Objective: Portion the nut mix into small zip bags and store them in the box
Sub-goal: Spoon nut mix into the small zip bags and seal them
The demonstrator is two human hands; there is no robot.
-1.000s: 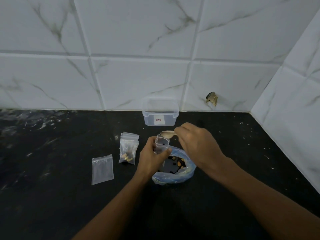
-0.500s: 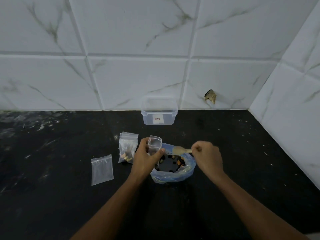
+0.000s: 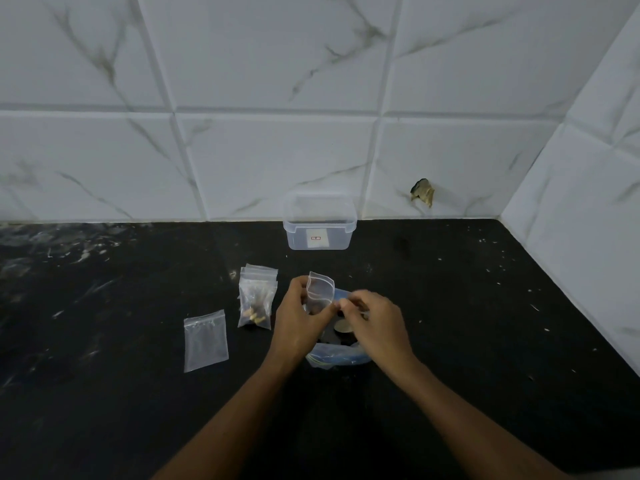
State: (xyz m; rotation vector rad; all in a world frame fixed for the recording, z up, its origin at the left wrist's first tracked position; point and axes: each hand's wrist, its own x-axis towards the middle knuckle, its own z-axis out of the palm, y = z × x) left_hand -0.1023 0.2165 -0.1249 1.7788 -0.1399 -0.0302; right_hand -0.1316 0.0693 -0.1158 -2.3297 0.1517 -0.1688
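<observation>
While the left hand [image 3: 298, 318] curls its fingers and thumb round a small clear zip bag [image 3: 320, 292], that bag stands upright with its mouth gaping open at the top — a few dark bits of nut mix show dimly low inside it. Right beside it, the right hand [image 3: 372, 322] has its fingers bent inward, the fingertips [image 3: 346, 303] meeting the edge of the little bag; whether they pinch the bag or something else cannot be told, as the grip is blurred. A pale rounded spoon bowl [image 3: 343, 327] peeps out just below the right hand's fingers, over the dark contents beneath.

Both hands hang above a larger blue-tinted plastic bag of nut mix [image 3: 334, 356], whose rolled rim shows under the wrists on the black speckled countertop [image 3: 450, 306]. Just to the left of the left hand lies a small stack of clear zip bags already holding nuts [image 3: 256, 299], pale kernels gathered at the lower end. Farther left, well apart from the stack, a flat empty clear zip bag [image 3: 206, 340] lies on the counter. Behind the hands, against the white marbled tile wall [image 3: 277, 157], stands a clear rectangular plastic box with a small white label [image 3: 319, 226] — open at the top, nothing visible inside. A brownish chipped patch [image 3: 422, 192] marks the wall to the right of the box.
</observation>
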